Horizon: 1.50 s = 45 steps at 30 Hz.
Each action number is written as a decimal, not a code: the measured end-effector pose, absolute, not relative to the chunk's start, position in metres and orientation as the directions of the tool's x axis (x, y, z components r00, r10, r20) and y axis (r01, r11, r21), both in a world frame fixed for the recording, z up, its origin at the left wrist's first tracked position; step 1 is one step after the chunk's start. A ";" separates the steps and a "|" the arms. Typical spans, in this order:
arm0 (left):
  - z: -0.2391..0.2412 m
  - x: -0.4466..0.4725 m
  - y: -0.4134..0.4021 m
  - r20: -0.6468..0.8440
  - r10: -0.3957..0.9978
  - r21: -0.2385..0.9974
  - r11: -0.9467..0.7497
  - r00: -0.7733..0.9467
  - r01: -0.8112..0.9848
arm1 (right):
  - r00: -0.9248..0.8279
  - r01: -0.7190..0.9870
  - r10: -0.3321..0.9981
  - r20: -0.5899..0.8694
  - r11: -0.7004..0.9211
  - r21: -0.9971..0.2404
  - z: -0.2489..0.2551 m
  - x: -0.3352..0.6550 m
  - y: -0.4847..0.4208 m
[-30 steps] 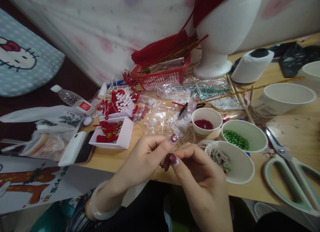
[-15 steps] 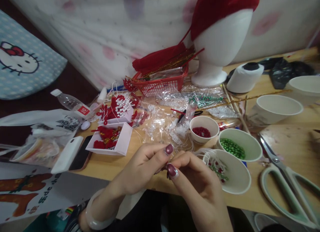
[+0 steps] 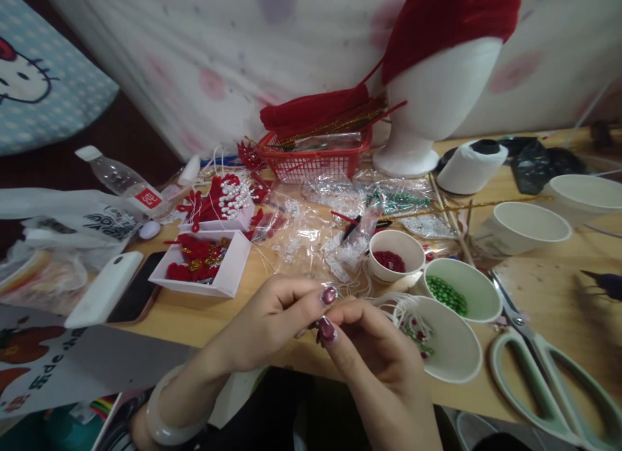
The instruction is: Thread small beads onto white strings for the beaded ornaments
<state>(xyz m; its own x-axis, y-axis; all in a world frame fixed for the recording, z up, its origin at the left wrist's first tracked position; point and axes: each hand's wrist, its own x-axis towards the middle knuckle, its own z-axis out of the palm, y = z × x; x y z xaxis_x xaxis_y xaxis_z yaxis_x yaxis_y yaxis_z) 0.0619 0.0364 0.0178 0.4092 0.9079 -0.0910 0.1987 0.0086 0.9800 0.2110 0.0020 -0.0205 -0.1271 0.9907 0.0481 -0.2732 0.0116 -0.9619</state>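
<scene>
My left hand (image 3: 272, 318) and my right hand (image 3: 376, 350) meet over the front edge of the table, thumbs and fingers pinched together. Whatever they hold between the fingertips is too small and too covered to make out. Just right of my right hand stands a white cup (image 3: 454, 347) with white cord and red and green beads in it. Behind that are a cup of green beads (image 3: 446, 295) and a smaller cup of dark red beads (image 3: 390, 262).
Large scissors (image 3: 527, 337) lie at the right. White boxes (image 3: 236, 269) with red pieces, a phone (image 3: 138, 289) and a bottle (image 3: 126, 185) are at the left. Behind stand a red basket (image 3: 315, 164), a white foam head (image 3: 437, 94) and a thread spool (image 3: 471, 169).
The view has turned slightly, shifting most of the table leftward. Both hands stay pinched together in nearly the same pose.
</scene>
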 end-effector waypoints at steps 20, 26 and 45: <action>0.008 0.062 0.039 -0.012 0.968 1.000 0.012 0.252 0.001 | -0.149 -0.145 0.980 0.135 0.114 -0.983 -0.030 0.211 0.005; 0.003 0.065 0.040 0.047 0.981 0.998 -0.040 0.187 -0.040 | -0.125 -0.179 0.985 0.121 0.098 -0.979 -0.032 0.210 0.006; -0.002 0.062 0.037 0.239 0.963 0.970 -0.243 0.126 0.013 | -0.045 -0.259 0.990 0.132 0.116 -0.959 -0.030 0.206 0.009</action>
